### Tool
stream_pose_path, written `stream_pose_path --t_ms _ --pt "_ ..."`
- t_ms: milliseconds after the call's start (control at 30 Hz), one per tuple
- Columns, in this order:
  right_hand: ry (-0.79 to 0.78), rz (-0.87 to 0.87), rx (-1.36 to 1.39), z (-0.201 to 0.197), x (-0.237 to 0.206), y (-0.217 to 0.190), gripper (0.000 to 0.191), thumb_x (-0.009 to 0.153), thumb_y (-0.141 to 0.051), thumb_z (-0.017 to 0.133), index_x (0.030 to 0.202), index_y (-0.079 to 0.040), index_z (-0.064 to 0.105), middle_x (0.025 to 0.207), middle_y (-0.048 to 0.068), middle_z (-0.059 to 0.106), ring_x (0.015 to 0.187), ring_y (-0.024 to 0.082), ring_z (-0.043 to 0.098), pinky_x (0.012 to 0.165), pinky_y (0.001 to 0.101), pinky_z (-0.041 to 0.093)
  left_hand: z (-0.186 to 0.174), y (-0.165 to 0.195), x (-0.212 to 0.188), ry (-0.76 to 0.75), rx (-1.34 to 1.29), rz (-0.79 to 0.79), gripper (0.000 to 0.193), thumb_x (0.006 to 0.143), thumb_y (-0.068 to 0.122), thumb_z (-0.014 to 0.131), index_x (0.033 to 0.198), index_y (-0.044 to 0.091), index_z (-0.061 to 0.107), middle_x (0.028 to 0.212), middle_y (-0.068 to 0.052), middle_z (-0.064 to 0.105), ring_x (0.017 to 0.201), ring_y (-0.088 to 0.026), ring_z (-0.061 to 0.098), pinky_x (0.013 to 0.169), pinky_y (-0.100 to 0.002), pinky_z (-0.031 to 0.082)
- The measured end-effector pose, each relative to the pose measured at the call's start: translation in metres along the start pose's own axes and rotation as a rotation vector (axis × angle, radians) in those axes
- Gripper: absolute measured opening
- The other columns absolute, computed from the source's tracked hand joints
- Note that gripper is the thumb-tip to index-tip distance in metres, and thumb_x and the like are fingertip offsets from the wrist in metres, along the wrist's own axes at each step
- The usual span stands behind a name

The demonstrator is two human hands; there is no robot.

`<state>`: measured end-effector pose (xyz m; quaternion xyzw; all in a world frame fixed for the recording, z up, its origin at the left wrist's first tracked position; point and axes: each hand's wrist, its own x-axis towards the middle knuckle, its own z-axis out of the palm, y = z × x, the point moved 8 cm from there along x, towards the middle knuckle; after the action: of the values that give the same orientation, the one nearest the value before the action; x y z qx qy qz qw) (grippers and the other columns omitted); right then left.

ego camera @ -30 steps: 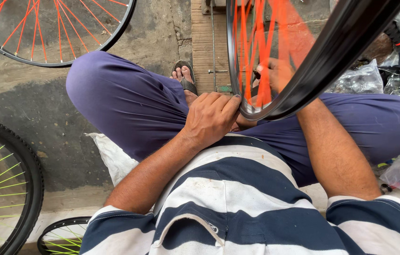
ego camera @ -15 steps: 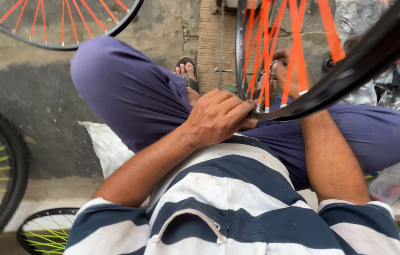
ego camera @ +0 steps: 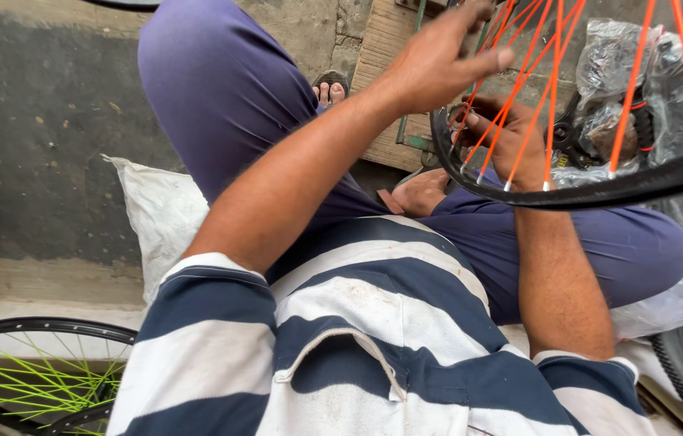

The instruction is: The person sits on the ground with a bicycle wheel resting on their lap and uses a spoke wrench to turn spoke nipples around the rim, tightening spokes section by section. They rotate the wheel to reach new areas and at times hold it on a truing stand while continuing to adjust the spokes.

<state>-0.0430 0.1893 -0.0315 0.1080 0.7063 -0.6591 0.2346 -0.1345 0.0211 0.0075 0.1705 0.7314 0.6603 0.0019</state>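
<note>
Holding the black bicycle wheel rim with orange spokes (ego camera: 600, 190) over the lap, the right hand (ego camera: 503, 141) grips among the spokes, fingers curled. The left hand (ego camera: 438, 60) hovers just above, fingers loosely spread. The spokes look all fitted; I judge that tightening is left.

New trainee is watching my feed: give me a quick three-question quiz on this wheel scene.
1. True or false: the left hand is raised to the orange spokes.
2. What colour are the spokes of the wheel at the lower left? A green, B orange, C white.
3. Where is the right hand?

Key: 1 true. 2 A. 3 Behind the spokes, inside the black rim; whether it grips anything cannot be told.
</note>
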Motion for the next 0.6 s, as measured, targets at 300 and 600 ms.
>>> stream_pose_path --t_ms 300,600 --pt "0.080 0.033 -0.373 0.003 0.003 -0.007 0.023 0.098 -0.009 0.080 0.113 0.004 0.069 0.098 0.011 0.072 0.084 0.014 0.066 0.071 0.0282 0.052 0.033 -0.053 -0.020 -0.281 0.056 -0.273 0.061 0.095 0.051 0.073 0.135 0.007 0.058 0.115 -0.014 0.076 0.107 -0.029 0.075 0.089 -0.042 0.059" --pt "0.083 -0.079 -0.437 0.023 0.009 -0.024 0.030 0.093 -0.008 0.081 0.117 0.001 0.065 0.101 0.002 0.073 0.092 0.012 0.070 0.082 0.0286 0.058 0.034 -0.052 -0.022 -0.261 0.103 -0.279 0.067 0.093 0.052 0.071 0.140 0.007 0.053 0.111 -0.014 0.074 0.102 -0.030 0.073 0.086 -0.044 0.057"
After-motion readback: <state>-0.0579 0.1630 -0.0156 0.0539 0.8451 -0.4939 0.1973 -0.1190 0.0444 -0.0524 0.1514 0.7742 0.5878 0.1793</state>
